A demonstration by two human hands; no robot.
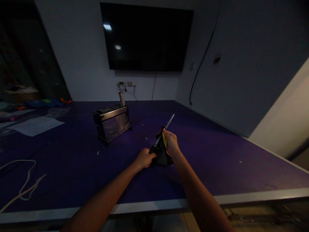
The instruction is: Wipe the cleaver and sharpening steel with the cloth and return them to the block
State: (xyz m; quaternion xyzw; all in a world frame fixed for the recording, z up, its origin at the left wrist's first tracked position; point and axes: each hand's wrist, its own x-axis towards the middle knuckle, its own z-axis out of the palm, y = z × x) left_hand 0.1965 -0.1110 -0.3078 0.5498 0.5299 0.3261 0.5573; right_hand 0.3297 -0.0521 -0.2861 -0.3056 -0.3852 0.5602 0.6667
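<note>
My left hand (145, 158) is closed round the black handle of a slim metal tool (166, 126), a knife or rod whose shaft points up and to the right. My right hand (171, 141) pinches a dark cloth with a yellow side (164, 156) against the shaft near its lower end. Both hands hover just above the dark blue table (217, 161), near its middle. The room is dim and fine detail of the tool is hard to make out.
A metal toaster-like box (111, 123) stands on the table behind and left of my hands. A white cord (26, 182) lies at the near left, papers (36, 125) at the far left. A black wall screen (146, 37) hangs behind.
</note>
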